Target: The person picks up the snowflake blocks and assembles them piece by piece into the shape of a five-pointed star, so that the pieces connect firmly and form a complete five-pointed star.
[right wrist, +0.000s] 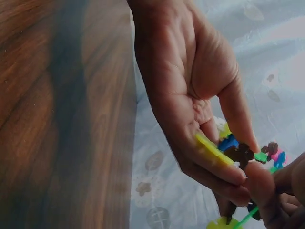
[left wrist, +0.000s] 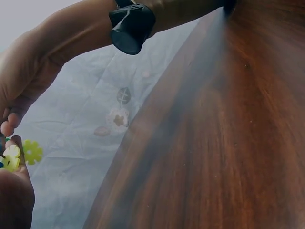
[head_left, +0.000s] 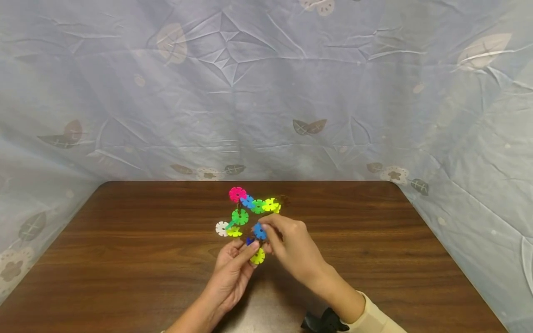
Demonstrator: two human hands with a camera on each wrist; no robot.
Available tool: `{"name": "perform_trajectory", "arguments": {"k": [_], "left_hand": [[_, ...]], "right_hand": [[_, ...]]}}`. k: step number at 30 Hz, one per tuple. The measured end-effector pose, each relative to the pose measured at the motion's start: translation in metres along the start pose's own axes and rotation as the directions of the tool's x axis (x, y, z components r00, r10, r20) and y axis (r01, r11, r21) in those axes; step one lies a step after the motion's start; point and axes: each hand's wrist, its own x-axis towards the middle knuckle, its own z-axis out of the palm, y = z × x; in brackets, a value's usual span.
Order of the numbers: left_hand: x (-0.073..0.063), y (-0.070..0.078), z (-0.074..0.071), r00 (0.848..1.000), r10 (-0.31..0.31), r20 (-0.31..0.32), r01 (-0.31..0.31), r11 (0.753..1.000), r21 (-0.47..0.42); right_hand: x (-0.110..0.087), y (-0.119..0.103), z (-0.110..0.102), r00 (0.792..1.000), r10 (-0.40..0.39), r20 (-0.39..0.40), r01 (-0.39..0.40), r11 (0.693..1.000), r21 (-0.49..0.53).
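A chain of notched, interlocking plastic discs point(head_left: 239, 216) in several colours is held up over the table in the head view. My left hand point(head_left: 231, 273) grips its near end, with thumb and fingers round a dark blue disc point(head_left: 250, 241) and a yellow disc point(head_left: 258, 257). Thumb and fingertips of my right hand point(head_left: 297, 252) pinch a light blue disc point(head_left: 260, 231) just above the left thumb. A pink disc point(head_left: 238, 194) tops the chain's far side, and a white disc point(head_left: 222, 228) sticks out left. Seen from the right wrist, a brown disc point(right wrist: 239, 153) sits between the two hands' fingers.
The brown wooden table point(head_left: 125, 259) spreads beneath both hands. Patterned grey-blue cloth point(head_left: 266, 92) hangs behind and at the sides. A black wrist camera point(head_left: 325, 321) sits by the right sleeve at the table's front.
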Motion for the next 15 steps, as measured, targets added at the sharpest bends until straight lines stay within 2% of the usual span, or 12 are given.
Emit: {"name": "perform_trajectory", "arguments": {"k": [7,15], "left_hand": [[0.0013,0.0045,0.0012,1.000,0.005,-0.012,-0.006,1.000,-0.029],[-0.0011,0.0074,0.0031,1.000,0.013,0.001,-0.013,0.999,-0.031]], "right_hand": [[-0.0022,0.0010,0.0050,0.998,-0.028,-0.051,0.030,0.999,0.041],[-0.0028,0.0031,0.0053,0.997,-0.051,-0.059,0.054,0.998,0.041]]}}
